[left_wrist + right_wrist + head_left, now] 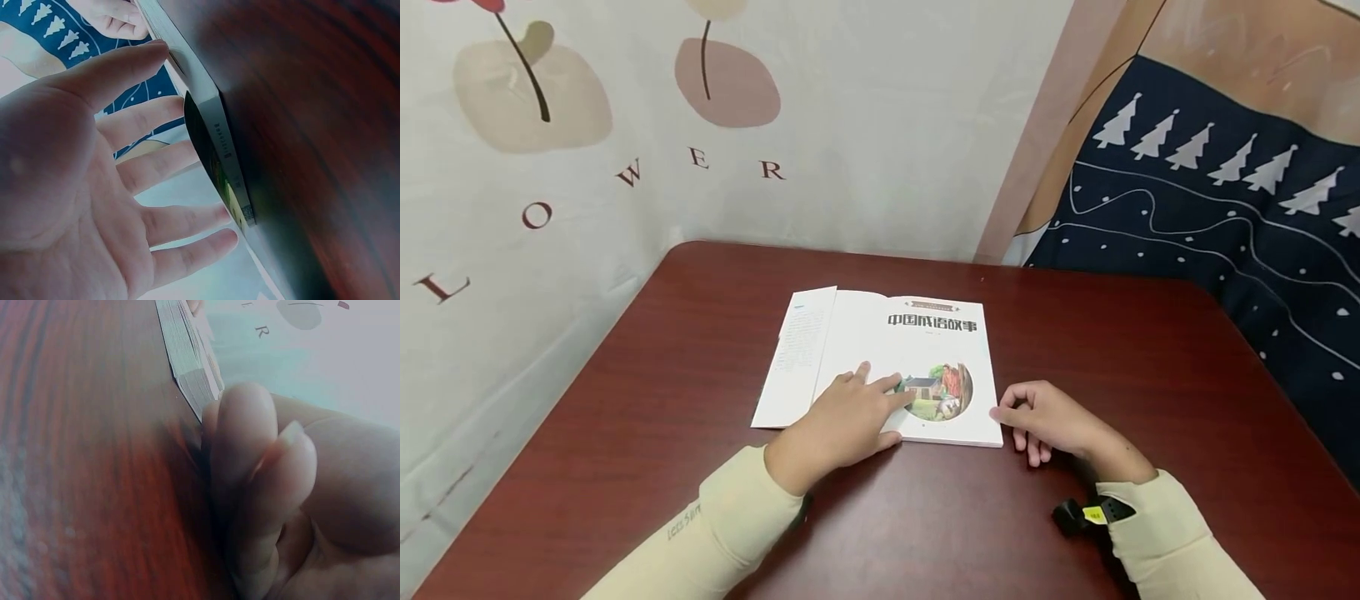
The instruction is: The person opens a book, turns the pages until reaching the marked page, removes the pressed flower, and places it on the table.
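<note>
An open book (857, 333) lies on the table, its right page bearing a black Chinese title and a round coloured picture. My left hand (850, 414) rests across the lower middle of the pages with fingers spread. From below, the left wrist view shows that hand (119, 181) beside the book's spine edge (219, 144). At the lower right edge of the book, my right hand (1048, 419) pinches the margin between thumb and curled forefinger. In the right wrist view its curled fingers (275, 469) hide the contact point; the page block (187, 356) shows behind them.
A printed folded flap (793, 358) extends at the book's left side. The dark red table (1150, 375) surrounds the book. Behind it hang a pale printed curtain (887, 125) and a dark blue cloth with white trees (1195, 192). A black wrist device (1071, 517) sits by the right sleeve.
</note>
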A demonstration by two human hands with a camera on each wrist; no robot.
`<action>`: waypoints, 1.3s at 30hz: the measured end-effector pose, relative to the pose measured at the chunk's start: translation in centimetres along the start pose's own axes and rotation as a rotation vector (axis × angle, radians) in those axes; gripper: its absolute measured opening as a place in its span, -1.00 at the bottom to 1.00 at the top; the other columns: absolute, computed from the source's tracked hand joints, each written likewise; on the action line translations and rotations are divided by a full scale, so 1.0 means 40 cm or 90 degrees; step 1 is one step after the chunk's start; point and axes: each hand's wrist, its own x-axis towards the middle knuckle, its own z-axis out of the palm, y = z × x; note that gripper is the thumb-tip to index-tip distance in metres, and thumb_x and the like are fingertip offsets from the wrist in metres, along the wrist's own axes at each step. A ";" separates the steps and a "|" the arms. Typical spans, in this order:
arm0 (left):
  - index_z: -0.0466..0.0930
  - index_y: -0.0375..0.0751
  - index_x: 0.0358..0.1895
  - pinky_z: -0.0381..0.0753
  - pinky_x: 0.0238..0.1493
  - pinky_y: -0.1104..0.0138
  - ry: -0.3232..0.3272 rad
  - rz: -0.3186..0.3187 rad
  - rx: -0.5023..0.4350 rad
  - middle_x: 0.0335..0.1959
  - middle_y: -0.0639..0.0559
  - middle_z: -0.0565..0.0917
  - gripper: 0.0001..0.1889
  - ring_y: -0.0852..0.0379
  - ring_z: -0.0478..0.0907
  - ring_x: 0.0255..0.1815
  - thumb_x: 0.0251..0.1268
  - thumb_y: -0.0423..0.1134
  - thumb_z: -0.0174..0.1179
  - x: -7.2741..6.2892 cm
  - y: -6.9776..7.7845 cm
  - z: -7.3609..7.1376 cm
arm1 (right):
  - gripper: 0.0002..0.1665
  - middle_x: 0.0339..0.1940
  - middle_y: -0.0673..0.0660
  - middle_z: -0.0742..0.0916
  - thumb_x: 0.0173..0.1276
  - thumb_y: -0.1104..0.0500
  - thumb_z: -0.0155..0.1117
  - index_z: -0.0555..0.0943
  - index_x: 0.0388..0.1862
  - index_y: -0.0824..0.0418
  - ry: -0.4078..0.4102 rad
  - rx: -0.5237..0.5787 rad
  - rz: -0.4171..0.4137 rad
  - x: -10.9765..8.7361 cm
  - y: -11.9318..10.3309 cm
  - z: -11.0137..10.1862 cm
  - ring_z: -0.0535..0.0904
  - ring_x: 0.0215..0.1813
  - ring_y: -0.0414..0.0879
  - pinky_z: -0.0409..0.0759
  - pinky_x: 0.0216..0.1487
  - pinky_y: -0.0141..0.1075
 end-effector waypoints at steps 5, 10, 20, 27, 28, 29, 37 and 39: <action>0.54 0.08 0.34 0.51 0.23 -0.18 0.002 0.002 -0.002 0.38 -0.03 0.54 -0.44 -0.45 0.43 0.35 0.28 0.06 0.32 0.000 -0.001 -0.001 | -0.63 -0.69 0.10 0.64 0.42 0.00 0.30 0.52 -0.31 0.31 0.003 -0.001 -0.002 0.000 -0.001 -0.001 0.56 -0.80 -0.15 0.55 -0.75 -0.26; 0.55 0.10 0.34 0.52 0.22 -0.17 0.001 0.008 0.003 0.36 -0.02 0.55 -0.44 -0.41 0.43 0.37 0.27 0.06 0.33 0.001 -0.003 0.000 | -0.62 -0.69 0.10 0.64 0.42 0.00 0.31 0.52 -0.31 0.32 0.000 -0.001 0.001 0.000 0.000 -0.001 0.56 -0.80 -0.15 0.55 -0.75 -0.26; 0.54 0.09 0.34 0.53 0.22 -0.17 0.000 0.007 0.002 0.36 -0.03 0.55 -0.44 -0.42 0.43 0.36 0.27 0.05 0.33 0.002 -0.001 0.000 | -0.62 -0.70 0.09 0.64 0.42 0.00 0.30 0.52 -0.30 0.32 0.000 0.006 0.003 -0.002 0.000 0.000 0.56 -0.80 -0.16 0.55 -0.75 -0.27; 0.54 0.09 0.35 0.53 0.22 -0.16 0.004 0.008 0.008 0.37 -0.02 0.55 -0.43 -0.41 0.43 0.36 0.28 0.06 0.33 0.002 -0.002 -0.004 | -0.63 -0.70 0.09 0.63 0.42 0.00 0.30 0.52 -0.31 0.31 0.007 0.003 0.002 0.000 -0.005 -0.003 0.55 -0.81 -0.16 0.54 -0.75 -0.27; 0.54 0.09 0.35 0.53 0.22 -0.16 0.002 0.010 0.007 0.37 -0.03 0.55 -0.44 -0.41 0.43 0.36 0.28 0.06 0.33 0.002 -0.002 -0.004 | -0.63 -0.70 0.09 0.63 0.42 0.00 0.30 0.52 -0.31 0.31 0.004 0.005 0.003 -0.001 -0.005 -0.002 0.55 -0.81 -0.16 0.55 -0.75 -0.27; 0.54 0.08 0.35 0.54 0.21 -0.16 0.001 0.012 0.008 0.36 -0.03 0.56 -0.44 -0.42 0.43 0.36 0.28 0.06 0.33 0.001 -0.002 -0.004 | -0.63 -0.70 0.09 0.64 0.42 -0.01 0.30 0.52 -0.31 0.31 0.002 0.005 0.005 -0.001 -0.004 -0.002 0.55 -0.80 -0.16 0.55 -0.75 -0.26; 0.52 0.10 0.37 0.51 0.24 -0.16 -0.008 0.006 0.003 0.39 -0.03 0.53 -0.44 -0.42 0.41 0.38 0.31 0.05 0.30 0.004 -0.004 0.000 | -0.63 -0.70 0.09 0.63 0.42 0.01 0.30 0.52 -0.31 0.31 0.007 0.005 -0.002 0.000 -0.004 0.000 0.55 -0.81 -0.16 0.54 -0.76 -0.28; 0.52 0.10 0.37 0.51 0.24 -0.17 -0.010 0.008 -0.001 0.39 -0.03 0.53 -0.44 -0.43 0.40 0.38 0.31 0.05 0.30 0.004 -0.004 0.001 | -0.64 -0.70 0.08 0.64 0.43 0.01 0.29 0.52 -0.31 0.31 0.003 0.007 0.002 0.000 -0.003 0.001 0.55 -0.80 -0.16 0.55 -0.75 -0.27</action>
